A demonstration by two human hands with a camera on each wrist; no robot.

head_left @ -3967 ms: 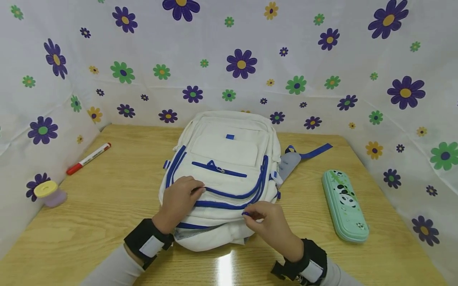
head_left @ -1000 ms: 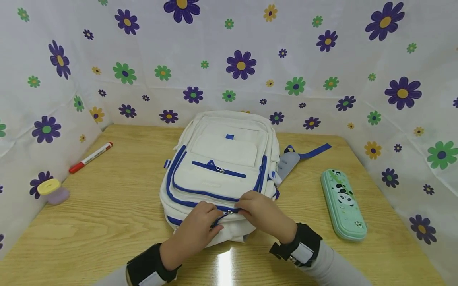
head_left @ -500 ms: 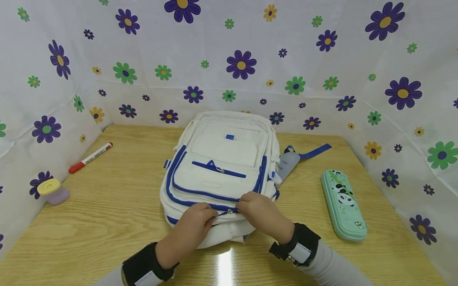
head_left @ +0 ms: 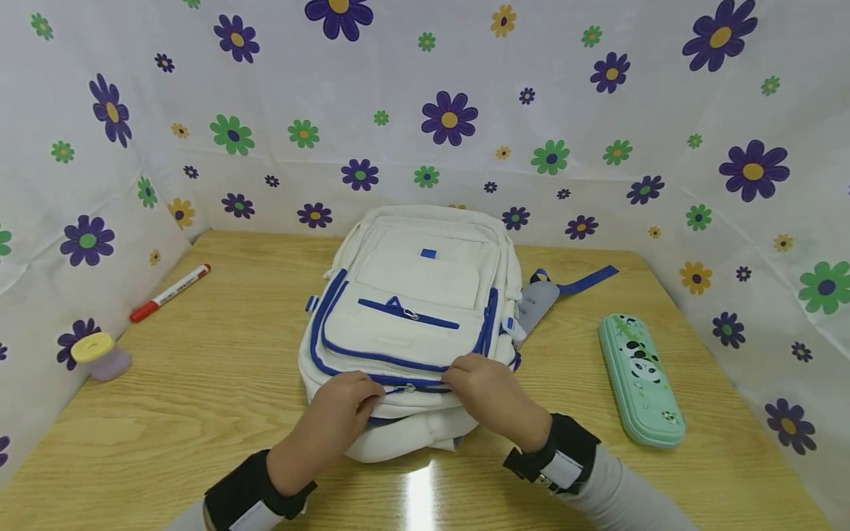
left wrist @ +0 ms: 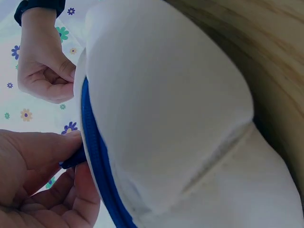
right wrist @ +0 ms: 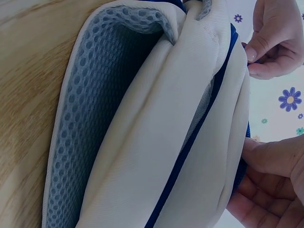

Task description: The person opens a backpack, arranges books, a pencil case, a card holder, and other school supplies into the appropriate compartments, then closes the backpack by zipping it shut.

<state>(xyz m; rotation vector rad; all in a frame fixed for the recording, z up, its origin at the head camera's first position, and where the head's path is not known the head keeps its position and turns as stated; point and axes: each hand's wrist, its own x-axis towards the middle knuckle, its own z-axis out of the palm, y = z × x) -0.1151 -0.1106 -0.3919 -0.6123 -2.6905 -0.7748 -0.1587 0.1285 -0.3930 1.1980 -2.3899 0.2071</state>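
Note:
A white backpack (head_left: 418,280) with blue zippers lies on its back, its lower end nearest me. My left hand (head_left: 335,413) pinches a blue zipper pull (left wrist: 74,158) between thumb and fingers at the front of the lower blue zipper (head_left: 361,377). The metal slider (head_left: 408,388) sits just right of those fingertips. My right hand (head_left: 494,398) grips the bag's zipper edge (right wrist: 241,173) to the right of the slider, thumb on one side and fingers on the other. In the right wrist view, the grey mesh padding (right wrist: 76,118) shows below the bag's white side.
A mint pencil case (head_left: 641,380) with pandas lies to the right on the wooden table (head_left: 219,354). A grey strap (head_left: 536,306) sticks out from the bag's right side. At left are a red-capped marker (head_left: 169,293) and a yellow-lidded purple tub (head_left: 101,356). Flowered cloth (head_left: 372,81) hangs behind.
Four seconds ago the right hand held a small blue pull and the left gripped the upper zipper. Since then, the left hand has drawn the slider leftward while the right stays nearly still.

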